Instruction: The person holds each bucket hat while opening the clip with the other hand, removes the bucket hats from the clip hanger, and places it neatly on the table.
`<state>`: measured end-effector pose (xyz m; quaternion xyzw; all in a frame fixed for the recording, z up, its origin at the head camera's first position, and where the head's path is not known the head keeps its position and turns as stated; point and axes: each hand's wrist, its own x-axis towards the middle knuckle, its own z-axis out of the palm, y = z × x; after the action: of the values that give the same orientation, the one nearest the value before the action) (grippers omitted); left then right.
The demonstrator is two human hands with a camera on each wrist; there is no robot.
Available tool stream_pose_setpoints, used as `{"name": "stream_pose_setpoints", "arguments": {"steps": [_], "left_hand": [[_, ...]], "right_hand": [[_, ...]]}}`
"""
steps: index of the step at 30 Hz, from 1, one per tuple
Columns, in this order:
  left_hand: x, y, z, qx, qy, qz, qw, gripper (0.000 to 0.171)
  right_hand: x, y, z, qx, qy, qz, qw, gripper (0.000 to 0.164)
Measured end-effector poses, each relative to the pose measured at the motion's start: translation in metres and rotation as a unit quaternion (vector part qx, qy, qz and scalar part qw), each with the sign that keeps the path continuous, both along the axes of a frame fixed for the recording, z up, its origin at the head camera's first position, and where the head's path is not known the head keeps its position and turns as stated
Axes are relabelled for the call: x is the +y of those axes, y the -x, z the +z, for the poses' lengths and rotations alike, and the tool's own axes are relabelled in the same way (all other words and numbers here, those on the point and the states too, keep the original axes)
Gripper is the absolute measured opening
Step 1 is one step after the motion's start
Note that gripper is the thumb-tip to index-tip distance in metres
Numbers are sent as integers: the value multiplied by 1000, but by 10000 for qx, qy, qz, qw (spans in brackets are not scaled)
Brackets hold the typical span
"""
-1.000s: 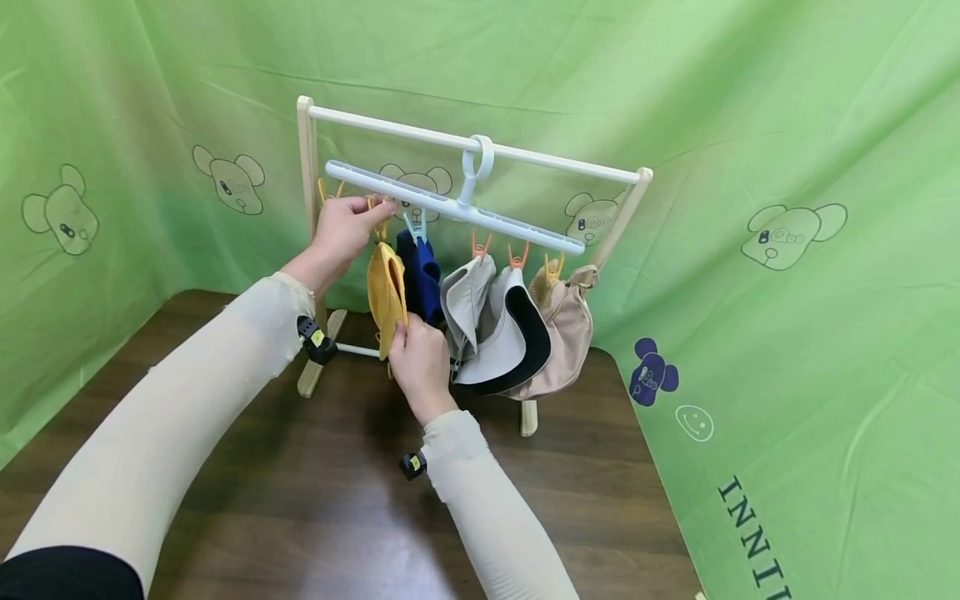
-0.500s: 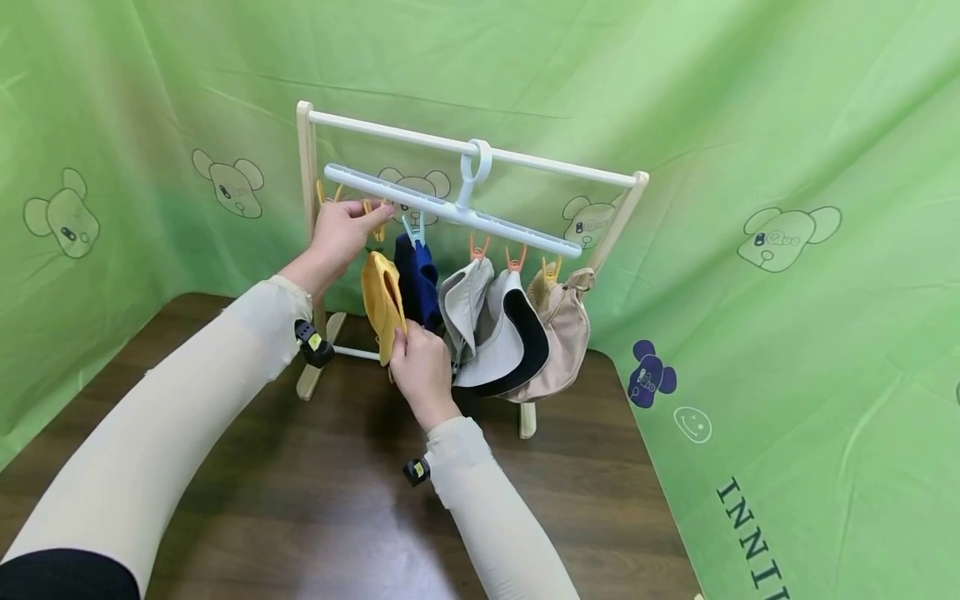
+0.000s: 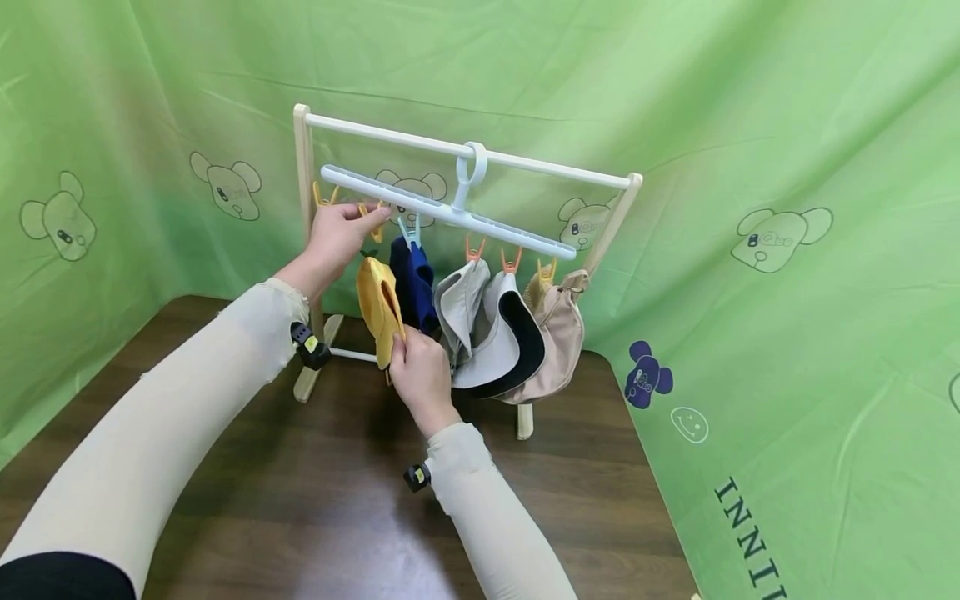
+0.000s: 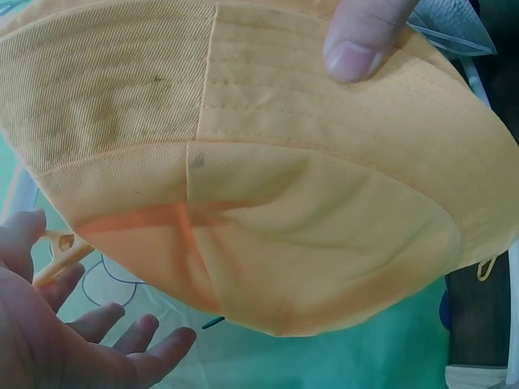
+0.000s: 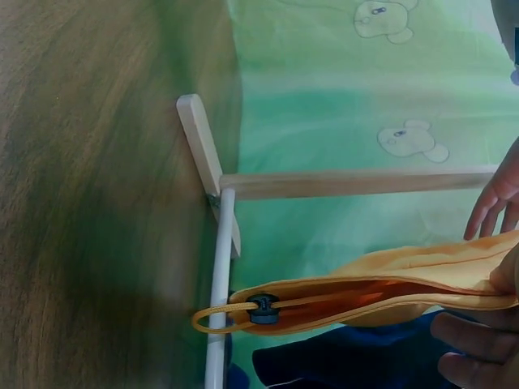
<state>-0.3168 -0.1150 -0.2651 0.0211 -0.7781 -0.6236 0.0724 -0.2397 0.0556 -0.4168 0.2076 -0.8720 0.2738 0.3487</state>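
Observation:
My left hand pinches a yellow clothespin under the left half of the pale blue hanger. Below it, my right hand grips the brim of a yellow bucket hat, thumb on the outer side. A small green stem tops the hat's crown, and a narrow gap shows between crown and clothespin. In the left wrist view the hat fills most of the picture. A cord with a black toggle hangs at its brim in the right wrist view.
Clipped along the hanger are a dark blue hat, a grey hat, a grey-and-black hat and a beige-pink hat. Another yellow clothespin hangs at the left end. The wooden rack stands on a brown table.
The yellow hat and my right hand have sunk slightly, and the gap under the clothespin has widened. My left hand still pinches the clothespin. The whole scene has shifted slightly in the head view.

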Motion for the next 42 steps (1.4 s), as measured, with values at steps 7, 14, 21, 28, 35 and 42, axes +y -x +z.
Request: {"name": "stream_pose_setpoints", "arguments": {"steps": [7,14,21,28,35,42], "left_hand": [[-3,-1,0,-20,79,-63,9999,56],[-4,-2,1,-14,160,-104,9998,58],[-6,-3,-1,30,184,-156,9997,59],[-8,-1,-4,90,400,-234,9989,52],[-12,0,-5,-71,603,-399,9974,66],[-17,-2,-4,-93,612,-524,9967,72]], "right_hand": [[1,-1,-4,39,-79,52,9999,15],[3,-1,-8,154,-103,124,9998,14],[4,-1,-10,306,-125,185,9993,13],[4,-2,-12,324,-102,242,9991,11],[5,-3,-12,192,-142,305,9992,14],[5,-2,-15,358,-116,475,9982,14]]}}
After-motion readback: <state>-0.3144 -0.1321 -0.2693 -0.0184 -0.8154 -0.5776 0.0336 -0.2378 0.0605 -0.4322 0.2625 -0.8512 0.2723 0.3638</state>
